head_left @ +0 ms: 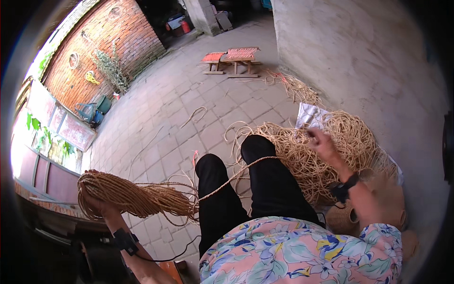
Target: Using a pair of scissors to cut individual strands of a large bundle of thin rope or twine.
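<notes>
A thick hank of tan twisted straw cord (137, 193) stretches out at the left, beside my left knee. My left hand (105, 208) is wrapped round its outer end, with the palm partly hidden by the coils. From the hank's inner end a single cord (236, 174) crosses over both knees toward the right. There lies a large tangled pile of the same cord (352, 142). Just above the pile is my right hand (325, 146), its fingers curled together; whether cord is in them I cannot make out.
White cloth (309, 115) shows at the pile's far edge. Woven round baskets (341, 217) sit near my right side. Ahead stand low wooden stools with red woven seats (242, 54). Loose cord (194, 116) lies on the paving, and a plaster wall (364, 61) rises at right.
</notes>
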Demonstrator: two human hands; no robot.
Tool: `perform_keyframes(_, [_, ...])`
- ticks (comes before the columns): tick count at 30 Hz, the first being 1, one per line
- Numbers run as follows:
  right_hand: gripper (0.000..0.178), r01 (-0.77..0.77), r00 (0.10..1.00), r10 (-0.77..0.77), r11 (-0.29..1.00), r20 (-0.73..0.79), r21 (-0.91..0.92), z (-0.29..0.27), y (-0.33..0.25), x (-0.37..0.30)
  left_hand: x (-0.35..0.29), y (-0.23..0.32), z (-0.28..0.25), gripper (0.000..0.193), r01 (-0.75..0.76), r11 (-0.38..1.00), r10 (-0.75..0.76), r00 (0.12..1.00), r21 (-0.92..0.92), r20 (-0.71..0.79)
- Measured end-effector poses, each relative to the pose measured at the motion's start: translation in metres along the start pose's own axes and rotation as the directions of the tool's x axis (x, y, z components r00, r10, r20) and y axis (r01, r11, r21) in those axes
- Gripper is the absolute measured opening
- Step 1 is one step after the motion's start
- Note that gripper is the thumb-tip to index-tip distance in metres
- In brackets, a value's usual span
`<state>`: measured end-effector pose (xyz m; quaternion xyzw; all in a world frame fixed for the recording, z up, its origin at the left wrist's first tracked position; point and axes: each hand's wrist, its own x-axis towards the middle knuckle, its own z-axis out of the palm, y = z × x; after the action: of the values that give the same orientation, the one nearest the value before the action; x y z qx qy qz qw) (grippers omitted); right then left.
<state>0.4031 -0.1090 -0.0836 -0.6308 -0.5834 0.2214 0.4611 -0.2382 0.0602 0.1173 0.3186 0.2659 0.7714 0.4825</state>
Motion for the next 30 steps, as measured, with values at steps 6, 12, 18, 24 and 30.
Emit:
perform_keyframes(6, [0.036,0.124,0.992,-0.123,0.991,0.023,-0.056,0.098,-0.046,-0.009,0.005,-0.003,-0.011,0.041,0.011,1.0,-0.012,1.0,0.014,0.01])
perform_keyframes(12, [0.028,-0.287,0.942,0.328,0.9,-0.076,0.328,0.039,0.002,0.001,0.009,0.0,-0.026,0.043,0.01,0.999,-0.009,1.0,0.035,-0.03])
perform_keyframes(18, [0.024,-0.203,0.852,0.339,0.916,-0.399,0.346,-0.106,0.061,0.01,0.001,-0.016,-0.026,0.051,0.09,0.991,-0.078,0.989,-0.095,0.127])
perform_keyframes(24, [0.024,-0.156,0.679,0.335,0.935,-0.653,0.318,-0.196,0.122,0.004,-0.015,-0.051,-0.01,0.059,0.205,0.978,-0.202,0.87,0.044,0.449])
perform_keyframes(30, [0.028,-0.709,0.662,0.183,0.469,-0.727,-0.527,-0.185,0.134,0.001,-0.053,-0.091,0.017,0.061,0.352,0.93,-0.365,0.843,0.109,0.395])
